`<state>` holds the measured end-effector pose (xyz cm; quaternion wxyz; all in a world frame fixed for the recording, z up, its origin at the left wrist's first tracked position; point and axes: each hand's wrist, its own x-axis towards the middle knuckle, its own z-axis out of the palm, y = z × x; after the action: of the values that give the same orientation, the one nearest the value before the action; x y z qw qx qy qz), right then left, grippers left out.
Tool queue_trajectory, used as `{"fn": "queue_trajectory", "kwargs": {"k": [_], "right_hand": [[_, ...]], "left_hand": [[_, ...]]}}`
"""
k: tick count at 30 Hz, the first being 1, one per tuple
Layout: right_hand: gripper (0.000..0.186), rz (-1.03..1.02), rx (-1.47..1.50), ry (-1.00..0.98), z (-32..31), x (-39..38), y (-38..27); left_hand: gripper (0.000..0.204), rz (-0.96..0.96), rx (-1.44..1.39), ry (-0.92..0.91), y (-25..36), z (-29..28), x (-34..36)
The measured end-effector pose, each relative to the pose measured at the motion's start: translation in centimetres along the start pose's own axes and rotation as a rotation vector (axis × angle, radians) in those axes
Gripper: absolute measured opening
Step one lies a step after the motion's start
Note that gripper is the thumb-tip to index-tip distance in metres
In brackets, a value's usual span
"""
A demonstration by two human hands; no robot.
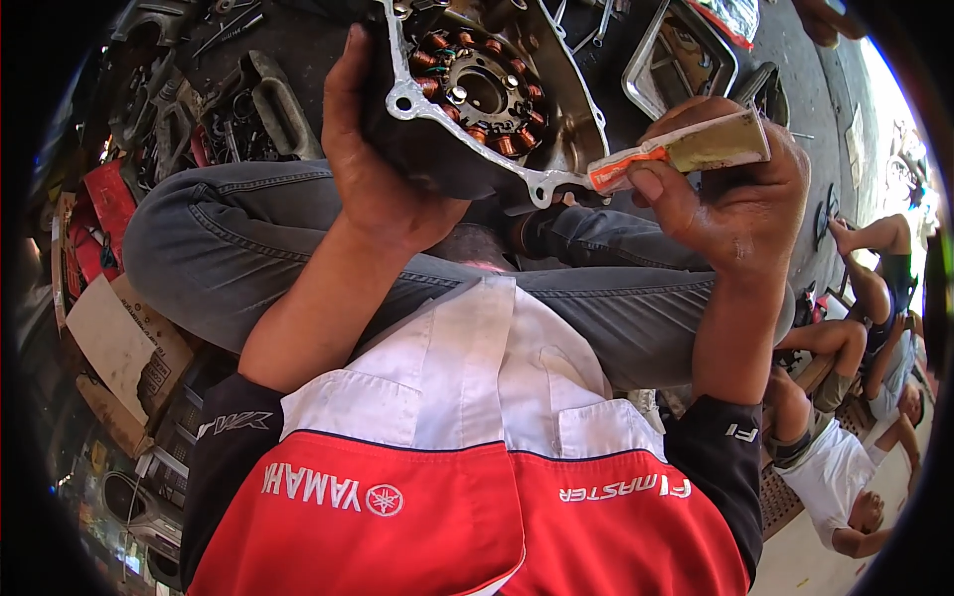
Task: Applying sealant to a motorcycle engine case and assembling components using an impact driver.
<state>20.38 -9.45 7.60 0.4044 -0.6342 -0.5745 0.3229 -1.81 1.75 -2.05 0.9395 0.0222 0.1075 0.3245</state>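
Presently apart: left hand (376, 174) holds the metal engine cover (566, 99) above crossed legs (238, 228); right hand (740, 199) pinches a flat orange-tipped strip (717, 145) at its rim, contact unclear. Copper coils (505, 145) ring the cover's interior; beyond, a metal tray (646, 50) lies on dark floor (303, 50).

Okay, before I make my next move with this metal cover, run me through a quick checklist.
1. Left hand supporting the metal cover: ok.
2. Right hand gripping the flat orange-and-beige piece: ok, pinched behind its orange end.
3. Orange end at the cover's lower right corner: ok.
4. Copper coils facing up, visible: ok.
5. Whole rim in view: not ok, the top is cut off.
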Motion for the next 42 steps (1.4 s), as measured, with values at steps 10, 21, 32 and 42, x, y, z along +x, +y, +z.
{"fn": "queue_trajectory", "kwargs": {"k": [10,21,32,42], "right_hand": [[0.023,-0.017,-0.025,-0.022,-0.6,0.3,0.4],[0.026,0.088,0.153,-0.069,-1.7,0.3,2.0],[0.028,-0.144,0.143,-0.101,-1.4,0.6,2.8],[0.031,-0.23,0.097,-0.099,-1.1,0.5,2.4]], "left_hand": [[0.07,-0.012,-0.002,-0.071,0.2,0.0,0.1],[0.071,0.001,0.042,0.013,0.2,0.4,0.0],[0.071,0.027,0.009,-0.009,0.3,0.2,-0.1],[0.071,0.001,-0.005,-0.062,0.3,0.1,-0.3]]}}
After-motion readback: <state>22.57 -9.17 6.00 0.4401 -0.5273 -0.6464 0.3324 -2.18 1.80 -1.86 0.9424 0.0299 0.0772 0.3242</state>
